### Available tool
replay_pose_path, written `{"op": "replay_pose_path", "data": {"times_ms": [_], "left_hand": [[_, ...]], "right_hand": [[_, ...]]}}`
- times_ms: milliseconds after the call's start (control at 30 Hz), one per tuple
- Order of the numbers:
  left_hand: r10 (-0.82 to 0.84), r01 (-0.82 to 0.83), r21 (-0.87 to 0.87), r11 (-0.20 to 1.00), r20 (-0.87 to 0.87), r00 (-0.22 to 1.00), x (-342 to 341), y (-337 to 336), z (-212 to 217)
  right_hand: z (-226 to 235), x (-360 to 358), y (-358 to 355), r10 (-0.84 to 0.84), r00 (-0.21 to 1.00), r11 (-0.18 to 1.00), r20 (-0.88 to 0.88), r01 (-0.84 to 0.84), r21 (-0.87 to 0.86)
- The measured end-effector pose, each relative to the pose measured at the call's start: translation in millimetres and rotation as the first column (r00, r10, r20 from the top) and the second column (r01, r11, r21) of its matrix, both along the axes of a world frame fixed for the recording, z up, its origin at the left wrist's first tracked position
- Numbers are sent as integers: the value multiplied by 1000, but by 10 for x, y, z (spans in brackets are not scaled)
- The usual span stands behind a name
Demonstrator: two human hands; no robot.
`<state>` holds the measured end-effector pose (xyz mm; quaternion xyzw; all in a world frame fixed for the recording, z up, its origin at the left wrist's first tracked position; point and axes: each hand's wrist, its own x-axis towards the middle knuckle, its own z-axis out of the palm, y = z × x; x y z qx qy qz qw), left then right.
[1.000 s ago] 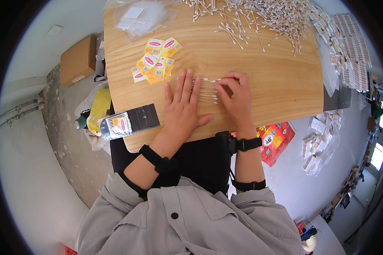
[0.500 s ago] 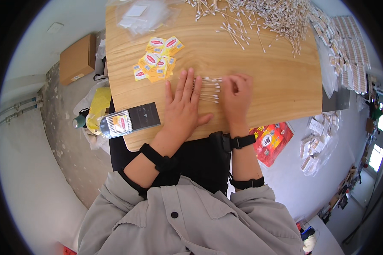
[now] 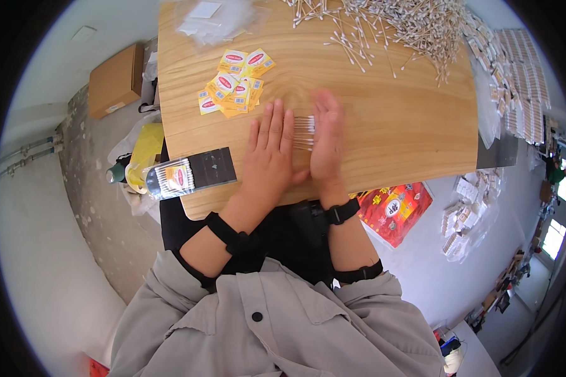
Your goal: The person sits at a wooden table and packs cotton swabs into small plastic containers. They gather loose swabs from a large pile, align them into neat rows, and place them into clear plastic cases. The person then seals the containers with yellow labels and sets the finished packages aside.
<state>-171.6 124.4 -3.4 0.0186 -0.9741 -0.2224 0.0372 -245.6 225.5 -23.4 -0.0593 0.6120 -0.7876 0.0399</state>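
My left hand (image 3: 268, 154) lies flat, palm down, on the wooden table (image 3: 396, 125), fingers straight and together. My right hand (image 3: 327, 141) stands on its edge beside it, fingers straight, pressed against a small row of cotton swabs (image 3: 303, 130) that lies between the two hands. Only the swabs' white tips show between my fingers. Neither hand grips anything.
A big heap of loose cotton swabs (image 3: 415, 25) covers the table's far right. Yellow-and-red labels (image 3: 233, 88) lie far left, clear plastic bags (image 3: 214, 19) behind them. A clear packed tube of swabs (image 3: 170, 179) rests on a black tray (image 3: 210, 166) at the near left edge.
My right hand has turned from resting over the swabs to standing on its edge, and it has slid in against the swab row. My left hand stayed flat.
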Motion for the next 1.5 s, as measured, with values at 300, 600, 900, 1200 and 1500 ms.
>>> {"op": "replay_pose_path", "data": {"times_ms": [300, 600, 900, 1200, 1500], "left_hand": [[-18, 19, -39, 999, 43, 999, 177, 6, 54], [4, -2, -18, 1000, 88, 996, 360, 54, 133], [-45, 46, -18, 999, 73, 996, 253, 93, 133], [-30, 32, -33, 999, 53, 998, 288, 77, 70], [-37, 39, -34, 999, 52, 998, 251, 83, 84]], "right_hand": [[52, 124, -31, 76, 993, 997, 94, -76, 1], [108, -255, 245, 9, 999, 938, 45, -24, 345], [185, -1112, 248, -35, 912, 418, -409, 385, 823], [190, -536, 448, 311, 921, 579, -234, 12, 815], [265, -822, 90, 276, 920, 651, -278, 34, 759]]}}
